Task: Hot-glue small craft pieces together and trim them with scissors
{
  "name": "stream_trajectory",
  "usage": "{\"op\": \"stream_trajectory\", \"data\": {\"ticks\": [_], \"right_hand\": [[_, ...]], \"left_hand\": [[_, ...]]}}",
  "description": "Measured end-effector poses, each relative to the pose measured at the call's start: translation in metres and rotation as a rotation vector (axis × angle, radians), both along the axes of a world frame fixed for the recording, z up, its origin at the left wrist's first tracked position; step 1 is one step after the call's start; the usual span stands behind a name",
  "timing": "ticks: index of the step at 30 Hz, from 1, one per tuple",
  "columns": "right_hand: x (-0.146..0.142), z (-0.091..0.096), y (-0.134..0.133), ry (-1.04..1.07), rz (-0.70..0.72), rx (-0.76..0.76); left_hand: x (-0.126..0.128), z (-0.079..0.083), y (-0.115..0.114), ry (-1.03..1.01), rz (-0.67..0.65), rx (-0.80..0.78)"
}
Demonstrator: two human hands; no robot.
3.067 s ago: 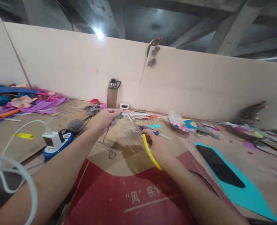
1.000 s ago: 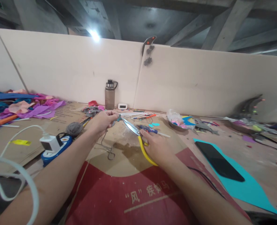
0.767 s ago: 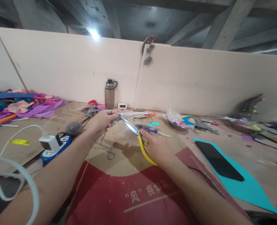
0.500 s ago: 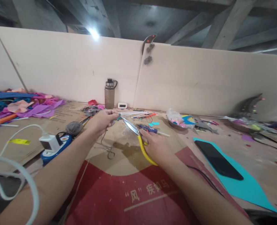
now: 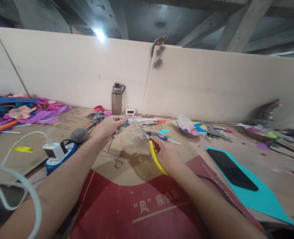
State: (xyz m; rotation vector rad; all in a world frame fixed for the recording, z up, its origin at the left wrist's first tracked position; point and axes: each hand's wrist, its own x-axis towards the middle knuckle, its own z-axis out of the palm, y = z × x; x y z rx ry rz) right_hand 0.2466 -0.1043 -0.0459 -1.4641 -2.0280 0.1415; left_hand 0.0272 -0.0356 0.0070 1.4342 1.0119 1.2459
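My left hand [image 5: 111,128] is closed in a pinch on a small teal piece [image 5: 126,123], which sticks out past the fingertips. Grey yarn [image 5: 115,156] trails below that hand onto the cardboard. In my right hand [image 5: 167,153] is a pair of scissors [image 5: 142,130] with yellow handles, the blades pointing up and left. Their tips are a short way right of the teal piece and look apart from it. Part of the handles is hidden by my fingers.
A blue-handled tool [image 5: 159,135] and turquoise scraps [image 5: 164,131] lie behind the scissors. Ahead stand a bottle [image 5: 116,101] and a small clock [image 5: 130,112]. Left are a yarn ball [image 5: 79,135] and power strip [image 5: 62,157]; right, a phone [image 5: 231,169] on turquoise sheet [image 5: 268,202].
The scissor blades have swung upright and slightly right, away from the teal piece, and look narrower from this angle. My left hand has hardly moved.
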Motion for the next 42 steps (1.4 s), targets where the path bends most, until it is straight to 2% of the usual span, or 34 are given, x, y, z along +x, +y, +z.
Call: {"op": "stream_trajectory", "data": {"ticks": [6, 9, 13, 26, 42], "right_hand": [[-0.001, -0.002, 0.002, 0.043, 0.057, 0.057], [0.002, -0.001, 0.003, 0.019, 0.074, 0.018], [0.004, 0.000, 0.002, -0.012, 0.050, -0.022], [0.002, -0.001, 0.001, -0.080, 0.037, 0.009], [0.002, 0.000, 0.000, -0.181, 0.007, 0.036]], "left_hand": [[-0.001, 0.000, 0.001, -0.007, 0.003, 0.002], [-0.002, -0.002, 0.003, -0.021, -0.012, -0.002], [-0.005, -0.006, 0.008, -0.030, -0.041, -0.003], [-0.006, -0.009, 0.012, -0.060, -0.089, -0.007], [-0.004, -0.005, 0.004, 0.050, -0.083, 0.020]]}}
